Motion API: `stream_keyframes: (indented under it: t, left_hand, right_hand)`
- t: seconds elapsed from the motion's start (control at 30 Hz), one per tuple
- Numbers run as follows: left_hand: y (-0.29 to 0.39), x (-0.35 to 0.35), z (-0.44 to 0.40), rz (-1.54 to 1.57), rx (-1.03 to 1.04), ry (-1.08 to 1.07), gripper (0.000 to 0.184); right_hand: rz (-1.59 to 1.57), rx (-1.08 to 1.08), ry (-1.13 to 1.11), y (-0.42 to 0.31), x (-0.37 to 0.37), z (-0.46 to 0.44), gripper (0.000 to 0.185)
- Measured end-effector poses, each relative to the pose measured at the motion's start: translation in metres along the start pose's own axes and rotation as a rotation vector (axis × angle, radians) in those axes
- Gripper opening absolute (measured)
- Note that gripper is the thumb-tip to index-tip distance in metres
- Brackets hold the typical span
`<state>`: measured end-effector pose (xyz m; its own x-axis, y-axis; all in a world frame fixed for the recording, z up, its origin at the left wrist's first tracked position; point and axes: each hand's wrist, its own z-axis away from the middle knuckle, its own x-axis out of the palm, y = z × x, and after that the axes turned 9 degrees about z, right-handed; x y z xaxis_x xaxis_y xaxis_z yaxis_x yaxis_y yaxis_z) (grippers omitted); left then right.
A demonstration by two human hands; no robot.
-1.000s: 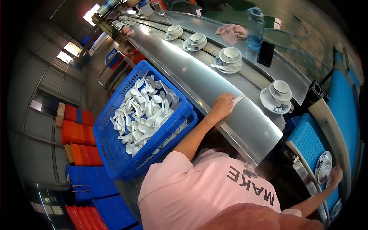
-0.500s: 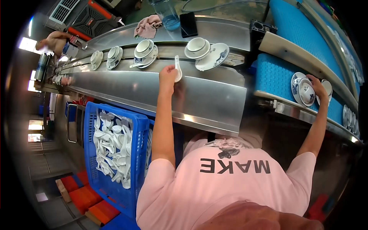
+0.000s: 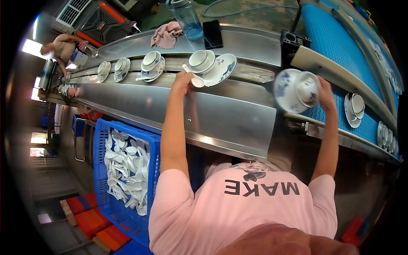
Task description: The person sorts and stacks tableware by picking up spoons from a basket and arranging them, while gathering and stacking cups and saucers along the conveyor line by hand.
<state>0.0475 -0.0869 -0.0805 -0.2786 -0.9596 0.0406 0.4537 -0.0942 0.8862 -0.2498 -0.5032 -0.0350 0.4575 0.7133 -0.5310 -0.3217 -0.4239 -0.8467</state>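
My left hand (image 3: 182, 82) is closed on a white soup spoon (image 3: 197, 80), whose bowl shows beside the fingers. Just beyond it, on the steel line, stands a white bowl (image 3: 201, 59) on a small dish, overlapping a blue-patterned plate (image 3: 225, 70). My right hand (image 3: 326, 94) grips a blue-patterned plate (image 3: 287, 91) with a bowl (image 3: 307, 88) against it, tilted in the air off the conveyor's near end and blurred by motion. Its fingers are partly hidden behind the dishes.
More place settings (image 3: 151, 68) stand along the line. A blue crate (image 3: 98, 157) holds many white spoons (image 3: 127, 170). The blue conveyor (image 3: 340, 102) carries another bowl and dish (image 3: 355, 108). A bottle (image 3: 187, 21), cloth (image 3: 165, 35) and phone (image 3: 212, 35) lie behind. A person (image 3: 66, 49) works far left.
My right hand has lifted the plate and bowl off the conveyor and moved left. The place settings have shifted left along the line. The spoon in my left hand has tilted toward the plate.
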Motion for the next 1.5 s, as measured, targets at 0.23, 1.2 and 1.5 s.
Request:
stream_keyframes:
  t: [0.23,1.2,1.5]
  left_hand:
    - [0.018,-0.025,-0.023,0.123,0.075,0.139,0.016]
    - [0.010,0.062,0.016,-0.513,0.392,-0.012,0.036]
    - [-0.013,0.032,0.008,-0.032,0.128,0.014,0.043]
  right_hand:
    - [0.231,-0.204,-0.273,-0.048,0.127,-0.065,0.038]
    - [0.486,0.196,0.264,0.068,-0.149,0.026,0.049]
    - [0.567,0.061,0.303,0.097,-0.130,0.000,0.040]
